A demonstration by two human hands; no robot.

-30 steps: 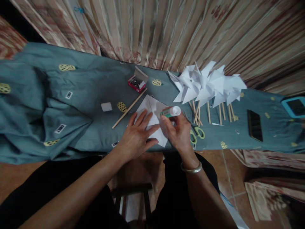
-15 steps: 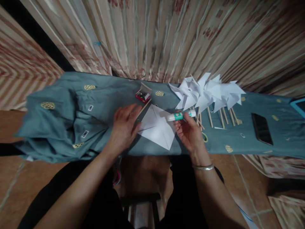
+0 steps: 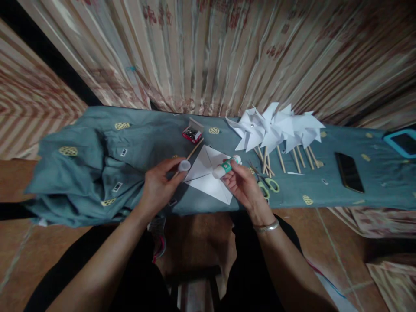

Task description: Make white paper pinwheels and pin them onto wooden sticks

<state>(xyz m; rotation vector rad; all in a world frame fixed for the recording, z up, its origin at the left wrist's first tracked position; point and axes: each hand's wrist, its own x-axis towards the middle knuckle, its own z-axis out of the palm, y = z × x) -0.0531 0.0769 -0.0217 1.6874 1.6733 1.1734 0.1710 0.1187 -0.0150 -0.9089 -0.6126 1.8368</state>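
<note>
Between the thumb and fingers of my left hand (image 3: 160,181) is a round whitish cap (image 3: 184,165). My right hand (image 3: 244,184) grips a green and white glue stick (image 3: 226,167), tilted over the paper with its whitish end toward the left. Below both hands lies a white square of paper (image 3: 212,184) with cut or folded lines running in from its corners. A thin wooden stick (image 3: 195,148) rests on the cloth just beyond my left hand, beside the paper's upper left edge.
A small red box of metal pins (image 3: 192,133) stands open behind the paper. Several white paper pinwheels (image 3: 273,125) on wooden sticks lie at the back right. Green-handled scissors (image 3: 269,186), a dark phone (image 3: 349,172) and a blue-framed device (image 3: 403,143) are to the right.
My left hand, earlier open with nothing visible in it, now holds the cap. The glue stick has shifted slightly left and tilted. The camera view has shifted, exposing more of the scissors.
</note>
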